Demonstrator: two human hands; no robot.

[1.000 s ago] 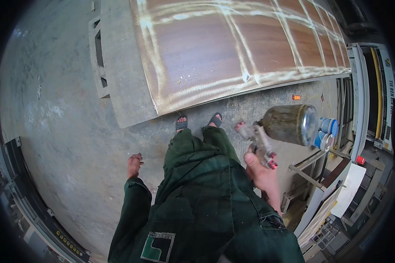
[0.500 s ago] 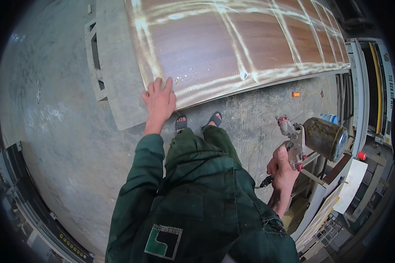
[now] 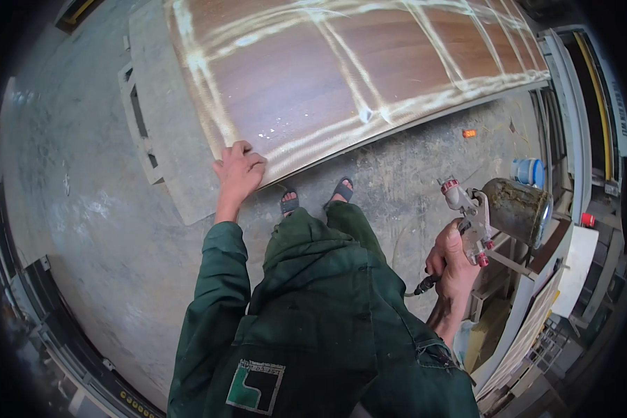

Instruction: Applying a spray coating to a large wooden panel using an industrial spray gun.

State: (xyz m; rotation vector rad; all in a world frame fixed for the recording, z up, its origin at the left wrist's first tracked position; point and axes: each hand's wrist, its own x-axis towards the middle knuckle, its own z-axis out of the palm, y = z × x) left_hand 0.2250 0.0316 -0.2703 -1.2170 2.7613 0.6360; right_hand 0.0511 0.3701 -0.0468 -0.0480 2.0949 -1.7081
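Note:
My left hand (image 3: 240, 172) is at the near left corner of a large brown wood-grain panel (image 3: 292, 90), its fingers bent and drawn together over the edge. Pale, whitish bands cross the panel in a grid, and small light flecks lie near the hand. The underside of the grip is hidden. To the right, my right hand (image 3: 454, 261) is wrapped round the handle of a spray gun (image 3: 475, 226). The gun's stained metal cup (image 3: 515, 209) points to the right, and a dark hose fitting (image 3: 425, 284) hangs below the handle.
A grey board (image 3: 167, 104) lies under the panel's left side. On the concrete floor are a small orange device (image 3: 469, 134) with a cord and a blue-and-white bucket (image 3: 528, 172). Racks with leaning panels (image 3: 526, 334) line the right side; a dark machine (image 3: 70, 348) stands at left.
The view has shifted, so the panel sits lower and farther left in it. My left hand's fingers went from stretched out to bent at the corner. The spray gun stays in my right hand.

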